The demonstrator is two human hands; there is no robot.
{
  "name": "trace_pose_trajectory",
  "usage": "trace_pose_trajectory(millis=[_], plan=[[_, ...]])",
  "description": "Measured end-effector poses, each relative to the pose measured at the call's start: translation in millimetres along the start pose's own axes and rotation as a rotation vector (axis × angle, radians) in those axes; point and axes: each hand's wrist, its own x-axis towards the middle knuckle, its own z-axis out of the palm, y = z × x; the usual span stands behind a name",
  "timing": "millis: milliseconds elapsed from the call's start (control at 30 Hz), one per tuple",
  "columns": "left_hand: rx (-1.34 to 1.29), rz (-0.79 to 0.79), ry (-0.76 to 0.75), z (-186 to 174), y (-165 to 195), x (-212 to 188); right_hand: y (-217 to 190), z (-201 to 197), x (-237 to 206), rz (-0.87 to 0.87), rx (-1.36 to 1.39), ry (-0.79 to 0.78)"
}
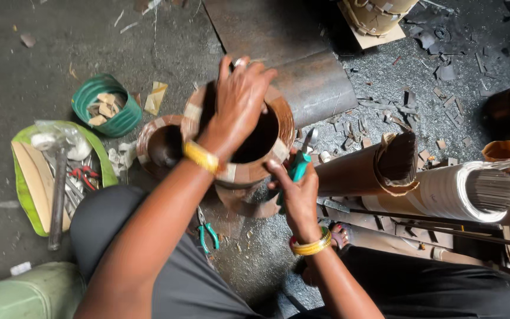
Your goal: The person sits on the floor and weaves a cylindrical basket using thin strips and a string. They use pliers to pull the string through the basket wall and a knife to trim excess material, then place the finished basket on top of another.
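Note:
A round brown basket-like cylinder (pixel 278 127) of strip material with pale taped patches stands on the ground in front of me. My left hand (pixel 237 103) lies over its top rim and grips it. My right hand (pixel 296 189) sits at its lower right edge and holds green-handled pliers (pixel 299 162), jaws pointing up beside the rim. Both wrists wear yellow bangles.
A second smaller brown ring (pixel 160 145) stands left of the cylinder. A green cup of scraps (pixel 104 103), a green tray with a hammer (pixel 57 189), loose green pliers (pixel 208 233), rolled sheets (pixel 379 171) and a white roll (pixel 467 192) lie around. Offcuts litter the floor.

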Motion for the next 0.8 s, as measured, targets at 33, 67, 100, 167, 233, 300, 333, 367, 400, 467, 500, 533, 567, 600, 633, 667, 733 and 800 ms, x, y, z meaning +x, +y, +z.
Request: trace_pose_trajectory(millis=[33,67,100,167,233,300,333,367,400,467,500,533,567,600,633,667,733,800], plan=[[0.026,-0.109,-0.101,-10.4,12.3,-1.3,-0.2,-8.9,7.3,0.033,-0.04,0.027],[0.053,-0.22,-0.207,-20.8,26.5,-4.6,1.0,-17.1,14.8,0.072,-0.08,0.053],[-0.012,-0.349,-0.409,-31.2,39.6,-9.7,3.7,-23.0,23.9,0.066,0.0,0.049],[-0.082,-0.482,-0.754,-47.2,70.8,-23.7,9.1,-31.7,43.6,0.059,0.153,0.034],[-0.056,-0.382,-0.79,-49.6,93.2,-32.1,12.1,-33.8,63.8,0.103,0.091,0.004],[-0.001,-0.223,-0.57,-46.2,101.4,-36.0,8.0,-33.1,82.0,0.086,0.017,-0.051],[-0.026,-0.186,-0.576,-44.4,99.5,-36.4,4.1,-31.6,88.1,0.047,-0.025,-0.097],[-0.045,-0.141,-0.576,-44.1,89.9,-35.4,-1.2,-28.8,93.5,-0.001,-0.06,-0.142],[-0.067,-0.088,-0.574,-44.6,78.6,-33.1,-7.0,-25.7,96.6,0.016,-0.034,-0.167],[-0.167,0.044,-0.693,-51.3,45.4,-28.4,-17.0,-19.8,92.0,0.072,0.004,-0.225],[-0.217,0.108,-0.753,-55.6,30.8,-25.1,-19.5,-14.3,86.3,0.101,0.022,-0.194],[-0.238,0.076,-0.782,-57.6,18.9,-20.4,-20.5,-7.7,80.4,0.12,0.041,-0.161],[-0.261,0.04,-0.812,-61.0,10.2,-17.3,-20.9,-2.6,76.1,0.142,0.057,-0.128],[-0.288,-0.005,-0.847,-63.5,5.9,-14.7,-20.2,1.6,71.7,0.128,0.076,-0.099],[-0.44,-0.211,-0.775,-63.5,5.4,-11.4,-18.9,5.7,70.7,0.11,0.093,-0.075],[-0.578,-0.415,-0.687,-62.8,8.1,-8.3,-16.9,9.1,71.2,0.087,0.116,-0.058],[-0.706,-0.68,-0.593,-54.5,10.2,1.8,-13.0,11.2,74.4,0.068,0.086,-0.084],[-0.711,-0.828,-0.604,-42.7,17.4,12.0,-9.4,10.2,78.2,0.088,0.067,-0.087]])
